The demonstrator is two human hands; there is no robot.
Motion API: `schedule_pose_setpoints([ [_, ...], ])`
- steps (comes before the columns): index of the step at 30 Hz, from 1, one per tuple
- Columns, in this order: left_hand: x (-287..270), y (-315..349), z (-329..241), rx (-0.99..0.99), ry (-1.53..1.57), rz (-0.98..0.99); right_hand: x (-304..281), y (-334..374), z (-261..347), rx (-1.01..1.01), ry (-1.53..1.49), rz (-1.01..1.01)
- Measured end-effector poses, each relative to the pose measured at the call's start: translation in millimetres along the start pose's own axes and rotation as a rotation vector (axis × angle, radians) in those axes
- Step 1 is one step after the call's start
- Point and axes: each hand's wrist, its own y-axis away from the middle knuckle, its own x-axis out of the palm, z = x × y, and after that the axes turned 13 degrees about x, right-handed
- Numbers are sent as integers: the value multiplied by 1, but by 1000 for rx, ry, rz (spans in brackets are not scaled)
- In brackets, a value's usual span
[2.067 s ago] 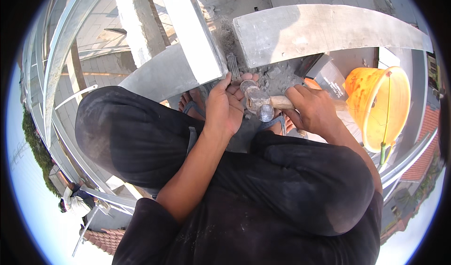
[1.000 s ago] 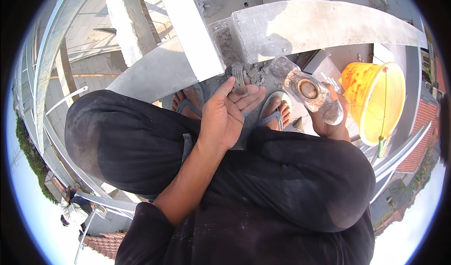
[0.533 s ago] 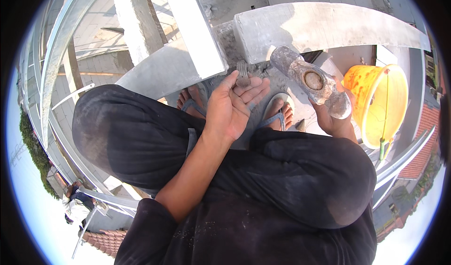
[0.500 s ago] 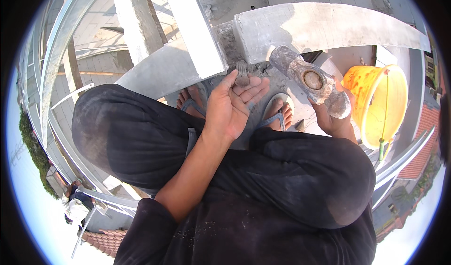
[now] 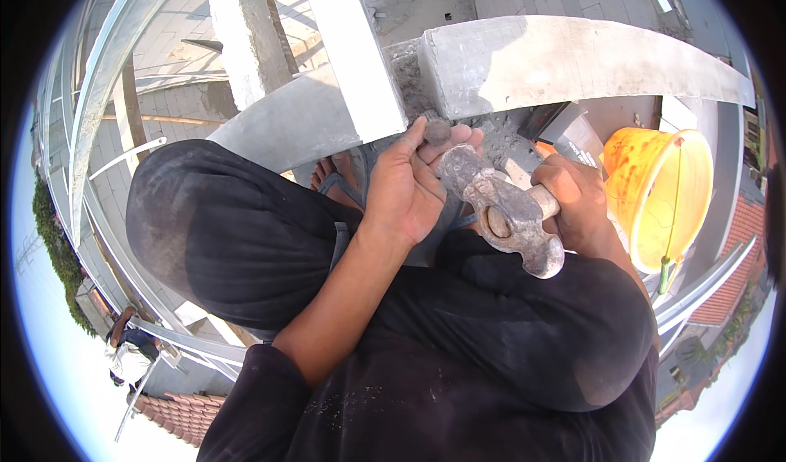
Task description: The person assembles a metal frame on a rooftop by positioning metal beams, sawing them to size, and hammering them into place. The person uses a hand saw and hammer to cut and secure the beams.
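Observation:
My left hand [image 5: 409, 187] is palm up, its thumb and fingers closed round what looks like a chisel [image 5: 438, 132]. Only its round grey head shows; the shaft is hidden. In my right hand [image 5: 573, 196] is a hammer [image 5: 508, 208], gripped by its pale wooden handle. The worn, mortar-spattered hammer head is close beside my left fingertips, its thicker end toward them. Beyond my hands, rough rubble [image 5: 413, 77] fills the gap between a pale concrete block [image 5: 573, 61] and a white metal beam [image 5: 352, 52].
A yellow bucket [image 5: 655, 192] stands at my right, with a green-handled tool [image 5: 665, 274] hanging at its rim. Curved metal bars [image 5: 94, 126] run along the left side. My sandalled feet are below my hands. Another person [image 5: 131, 355] is at the lower left, beyond the bars.
The hammer has swung left and down, from beside the bucket to close by my left fingers. My right hand has turned with it. The left hand remains in about the same place.

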Motion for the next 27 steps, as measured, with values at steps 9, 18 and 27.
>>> schedule_pose_setpoints([
  [9, -1, 2, 0, -23, 17, 40, 5, 4, 5, -53, -118, -46],
  [18, 1, 3, 4, 11, -44, -64, 3, 4, 7, -58, -85, 1],
  [27, -8, 6, -1, -2, -161, -147, 19, 16, 7, 60, -101, 97],
])
